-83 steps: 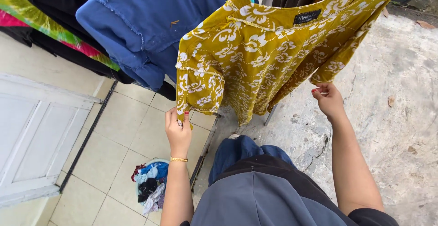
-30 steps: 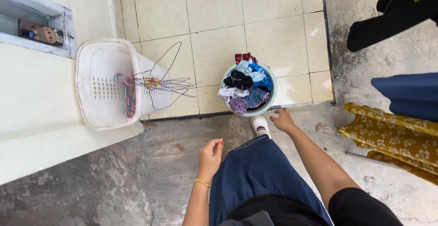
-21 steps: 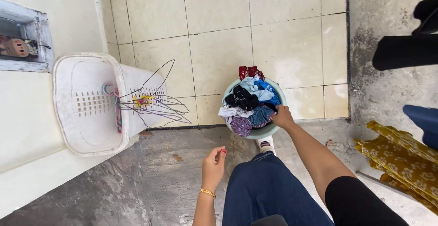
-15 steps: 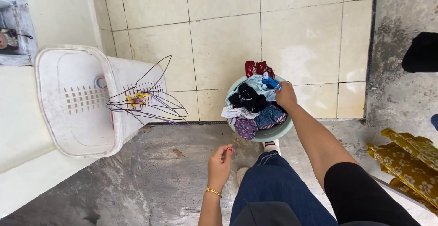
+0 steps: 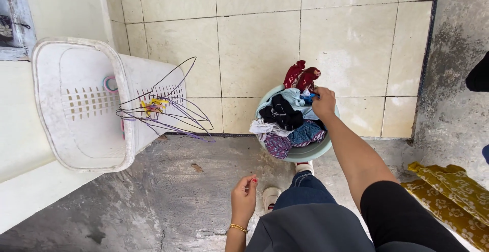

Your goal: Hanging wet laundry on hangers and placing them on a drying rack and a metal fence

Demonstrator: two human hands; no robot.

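My right hand (image 5: 324, 103) reaches into the pale green basin (image 5: 305, 152) on the tiled floor, its grip closed on a blue garment (image 5: 307, 97) in the heaped laundry. My left hand (image 5: 243, 199) hangs loosely curled, empty. A white basket (image 5: 76, 104) with wire hangers (image 5: 168, 112) stands left, well apart.

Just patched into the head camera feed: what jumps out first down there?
The pale green basin heaped with mixed clothes sits at centre on the tile edge, and the right hand is down in the pile at its far side. To the left, a white laundry basket lies tipped on its side with purple wire hangers spilling from its mouth. The left hand hangs empty above the concrete floor.
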